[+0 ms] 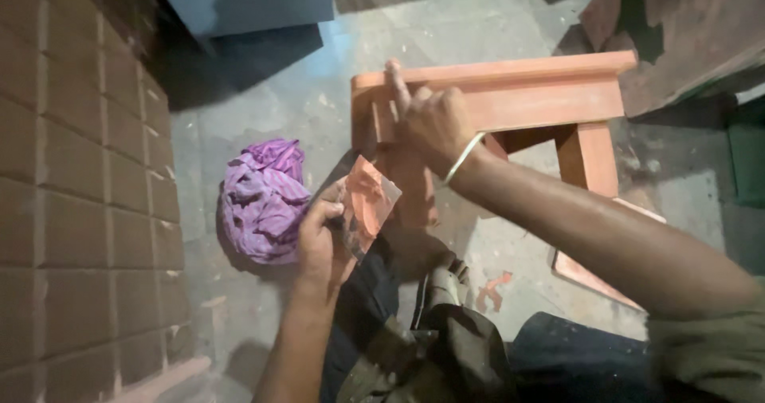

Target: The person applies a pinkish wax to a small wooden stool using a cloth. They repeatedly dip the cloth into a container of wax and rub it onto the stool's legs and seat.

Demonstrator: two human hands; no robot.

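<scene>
Looking down from my head camera, my right hand [434, 124] presses against the upper corner of the orange-painted wooden frame [526, 92], its fingers [396, 80] curled over the top rail and gripping it. The frame stands on the concrete floor [263, 100] in front of my knees. My left hand [319, 239] pinches a worn sheet of sandpaper [368, 204], dusted orange, just beside the frame's left leg. A crumpled purple cloth [263, 200] lies on the floor near my left hand, beside the brick wall [80, 172].

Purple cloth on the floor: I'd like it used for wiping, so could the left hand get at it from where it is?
Probably yes: the left hand lies right beside the purple cloth, nothing between, though it holds a sanding sheet.
</scene>
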